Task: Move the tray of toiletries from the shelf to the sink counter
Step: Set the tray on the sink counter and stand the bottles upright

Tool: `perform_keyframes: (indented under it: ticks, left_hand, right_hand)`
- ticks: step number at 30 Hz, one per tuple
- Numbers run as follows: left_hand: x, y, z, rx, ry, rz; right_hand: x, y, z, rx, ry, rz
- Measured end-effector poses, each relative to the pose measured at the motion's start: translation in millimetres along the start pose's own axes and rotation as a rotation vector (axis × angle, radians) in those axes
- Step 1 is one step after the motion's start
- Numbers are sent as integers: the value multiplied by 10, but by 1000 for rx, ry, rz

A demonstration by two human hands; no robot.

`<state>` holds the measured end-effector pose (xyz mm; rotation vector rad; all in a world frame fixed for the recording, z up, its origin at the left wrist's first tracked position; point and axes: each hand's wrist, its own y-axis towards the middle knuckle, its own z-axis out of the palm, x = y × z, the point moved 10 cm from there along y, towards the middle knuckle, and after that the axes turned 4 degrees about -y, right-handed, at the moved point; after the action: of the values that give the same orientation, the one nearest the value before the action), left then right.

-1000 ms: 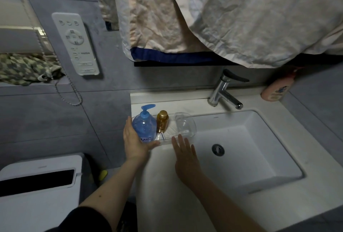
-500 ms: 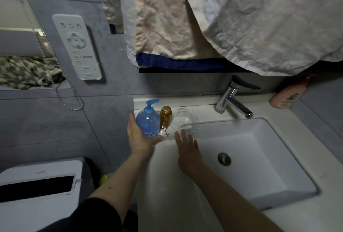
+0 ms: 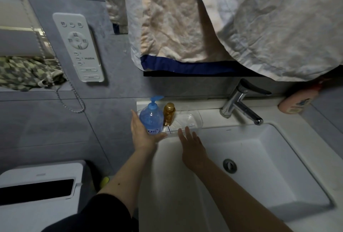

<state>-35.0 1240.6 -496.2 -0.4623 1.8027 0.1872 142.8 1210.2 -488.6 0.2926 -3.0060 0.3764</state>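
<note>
Grey tiled wall carries a white remote panel (image 3: 78, 47) at the far left. Further right, the left hand (image 3: 143, 132) lies open and flat against the tray's left end, palm beside the blue pump bottle (image 3: 151, 117), probably to steady it. An amber bottle (image 3: 168, 113) stands just beside that. Both sit in the clear tray (image 3: 187, 122), which rests on the counter (image 3: 209, 118) behind the sink (image 3: 259, 157). The right hand (image 3: 193, 150), fingers spread and holding nothing, hovers at the tray's front edge, apparently released. A faucet (image 3: 239, 104) stands to the right.
</note>
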Motion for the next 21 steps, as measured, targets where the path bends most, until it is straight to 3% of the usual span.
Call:
perform_keyframes:
  ticks: [21]
  left_hand:
    - [-64, 128, 31, 17, -1, 22]
  right_hand:
    - [-19, 164, -83, 8, -6, 0]
